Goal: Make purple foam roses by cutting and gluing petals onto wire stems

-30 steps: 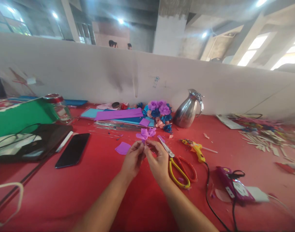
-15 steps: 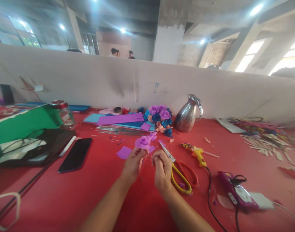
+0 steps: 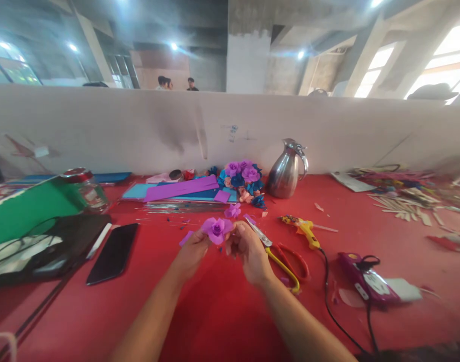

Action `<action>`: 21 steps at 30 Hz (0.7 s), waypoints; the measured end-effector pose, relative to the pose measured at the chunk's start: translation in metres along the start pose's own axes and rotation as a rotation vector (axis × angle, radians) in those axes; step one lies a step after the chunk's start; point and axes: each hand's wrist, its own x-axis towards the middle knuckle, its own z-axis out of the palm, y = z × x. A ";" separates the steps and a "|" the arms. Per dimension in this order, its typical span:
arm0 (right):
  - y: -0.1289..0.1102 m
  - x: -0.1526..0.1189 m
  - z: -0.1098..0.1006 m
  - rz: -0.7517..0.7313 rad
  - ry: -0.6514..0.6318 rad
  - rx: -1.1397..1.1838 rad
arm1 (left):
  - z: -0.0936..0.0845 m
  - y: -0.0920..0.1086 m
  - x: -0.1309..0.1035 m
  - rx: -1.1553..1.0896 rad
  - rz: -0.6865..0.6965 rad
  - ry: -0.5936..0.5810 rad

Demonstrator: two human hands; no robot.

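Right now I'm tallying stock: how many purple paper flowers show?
5: one between left hand and right hand, another on the table beyond, three in the bunch by the carafe; more may hide there.

No words or numbers are clear enough to read. Some small blue marks [image 3: 233, 132] that look like writing are on the pale wall [image 3: 139, 120], above the back edge of the red tabletop [image 3: 215, 317], but they are too blurry. A thin, faint mark like a cross [image 3: 248, 135] is just to their right.
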 end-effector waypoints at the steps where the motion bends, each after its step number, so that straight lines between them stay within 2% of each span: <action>1: 0.001 0.000 0.000 0.001 0.008 0.005 | -0.001 -0.004 0.000 -0.023 -0.002 0.021; 6: 0.007 -0.001 -0.001 -0.035 0.103 -0.063 | -0.003 -0.018 -0.003 -0.031 -0.042 0.052; 11: 0.006 0.001 -0.008 -0.199 0.259 -0.175 | -0.006 -0.019 -0.005 -0.028 -0.064 0.102; 13: 0.000 0.001 -0.011 -0.274 0.225 -0.323 | -0.006 -0.018 -0.006 -0.025 -0.065 0.098; 17: -0.012 -0.001 -0.011 -0.403 0.065 -0.633 | -0.006 -0.015 -0.006 0.003 -0.051 0.073; 21: -0.016 -0.003 -0.008 -0.439 0.045 -0.748 | -0.009 -0.018 -0.005 -0.009 -0.064 0.084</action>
